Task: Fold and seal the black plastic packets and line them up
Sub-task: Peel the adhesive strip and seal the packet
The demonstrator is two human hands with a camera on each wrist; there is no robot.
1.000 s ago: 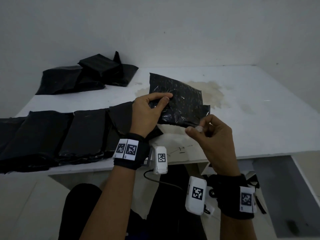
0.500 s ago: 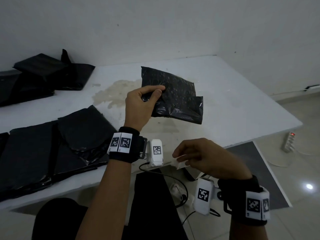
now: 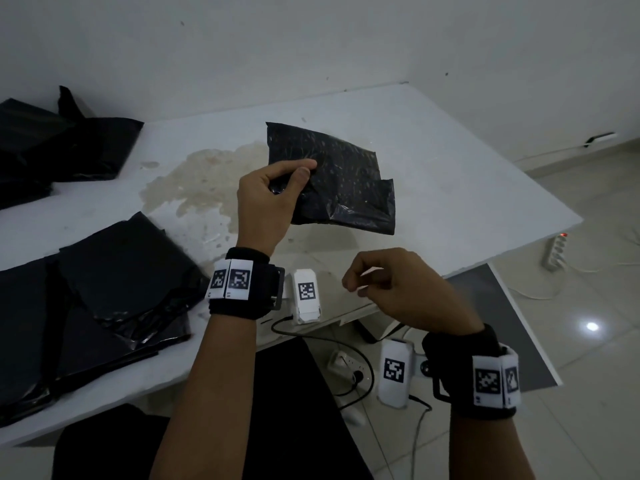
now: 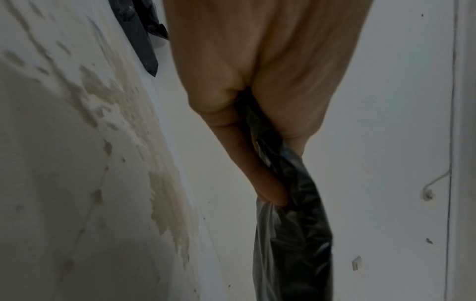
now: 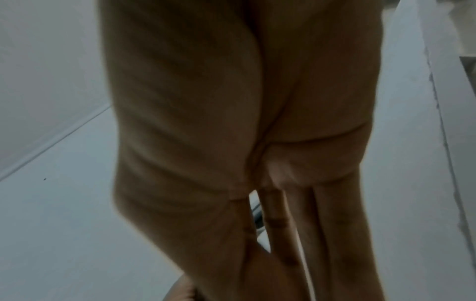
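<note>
Packet [image 3: 341, 178] hangs above the counter [image 3: 450, 174] in our left hand's [image 3: 266, 202] pinching grip, flap exposed; right hand [image 3: 398, 289] pinches something pale, perhaps tape.

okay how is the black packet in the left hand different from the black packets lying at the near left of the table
The held packet is up off the table, pinched at one edge by the left hand; the row packets lie flat on it. The held packet stands alone, while the row packets overlap one another. The held packet looks crinkled and speckled; the row packets look smoother. Both are black plastic.
</note>
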